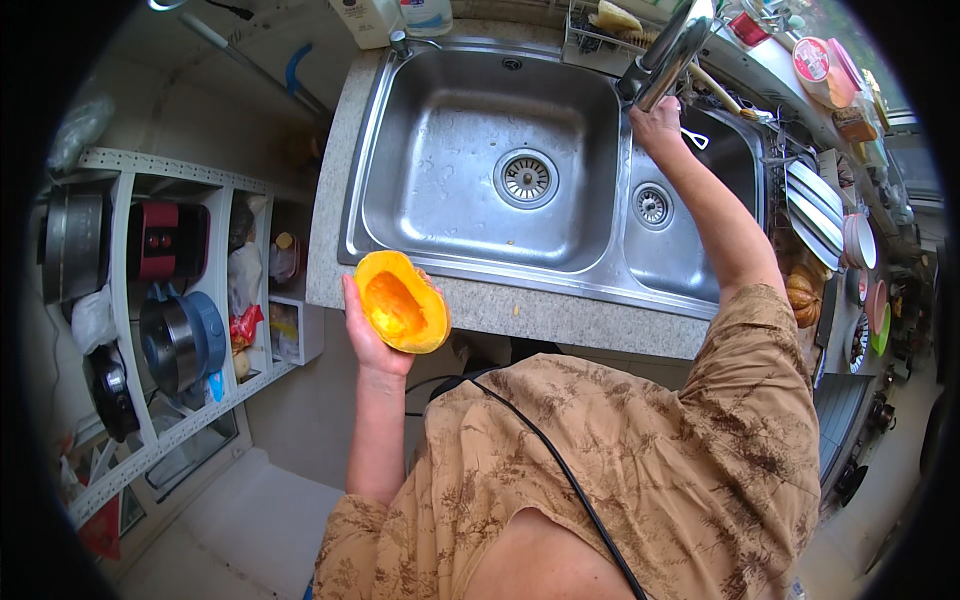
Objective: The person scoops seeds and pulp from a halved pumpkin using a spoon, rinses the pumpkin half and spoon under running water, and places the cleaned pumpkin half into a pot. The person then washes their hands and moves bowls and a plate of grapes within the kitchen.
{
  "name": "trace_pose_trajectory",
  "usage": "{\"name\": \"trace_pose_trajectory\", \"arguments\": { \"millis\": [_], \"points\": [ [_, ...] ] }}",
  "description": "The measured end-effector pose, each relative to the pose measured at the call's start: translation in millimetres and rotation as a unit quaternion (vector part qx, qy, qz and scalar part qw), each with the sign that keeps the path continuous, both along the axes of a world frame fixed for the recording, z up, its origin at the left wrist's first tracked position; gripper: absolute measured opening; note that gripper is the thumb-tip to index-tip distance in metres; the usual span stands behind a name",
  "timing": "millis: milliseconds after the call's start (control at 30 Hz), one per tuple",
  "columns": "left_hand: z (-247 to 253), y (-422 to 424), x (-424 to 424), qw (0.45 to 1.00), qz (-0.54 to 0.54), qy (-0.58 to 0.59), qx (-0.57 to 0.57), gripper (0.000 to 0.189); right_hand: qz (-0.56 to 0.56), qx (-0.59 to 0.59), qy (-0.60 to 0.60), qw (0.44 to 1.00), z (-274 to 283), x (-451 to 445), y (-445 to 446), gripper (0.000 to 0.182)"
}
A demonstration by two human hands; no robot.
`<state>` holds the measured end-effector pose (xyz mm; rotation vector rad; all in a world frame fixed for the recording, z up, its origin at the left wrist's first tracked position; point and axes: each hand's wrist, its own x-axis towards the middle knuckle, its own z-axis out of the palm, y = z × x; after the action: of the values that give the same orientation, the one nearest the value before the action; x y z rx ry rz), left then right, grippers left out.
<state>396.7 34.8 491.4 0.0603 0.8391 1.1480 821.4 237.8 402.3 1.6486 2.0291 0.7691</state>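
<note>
A hollowed pumpkin half (403, 301) rests in my left hand (375, 339), its orange cut face turned up, just in front of the steel double sink's near left corner. My right hand (658, 124) reaches across the smaller basin (664, 244) to the chrome faucet (671, 56); its fingers are partly hidden by the spout, so their grip cannot be told. No water is seen running into the large basin (465, 180). Beside my right wrist a white-handled utensil (695, 138) lies in the small basin.
Behind the sink stand bottles (365, 22) and a wire caddy (592, 52) with a sponge (615, 16). Stacked plates (814, 214) and a ribbed pumpkin piece (802, 296) are at the right. A white shelf (172, 169) with pots is at the left. A black cable (555, 457) crosses my shirt.
</note>
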Motion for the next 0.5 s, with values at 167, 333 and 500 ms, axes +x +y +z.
{"name": "trace_pose_trajectory", "arguments": {
  "millis": [167,333,500],
  "points": [
    [1.1,0.7,3.6,1.000,0.005,0.009,-0.009,0.067,-0.056,0.026,-0.017,0.998,2.3,-13.4,-5.0,0.014],
    [0.0,-0.3,3.2,1.000,-0.001,0.002,-0.003,0.067,-0.055,0.064,-0.033,0.996,-5.6,-12.6,-9.2,0.016],
    [3.8,-3.2,3.0,1.000,0.001,0.011,-0.008,0.066,-0.058,0.052,-0.034,0.996,-1.6,-13.4,-10.2,0.016]
  ]
}}
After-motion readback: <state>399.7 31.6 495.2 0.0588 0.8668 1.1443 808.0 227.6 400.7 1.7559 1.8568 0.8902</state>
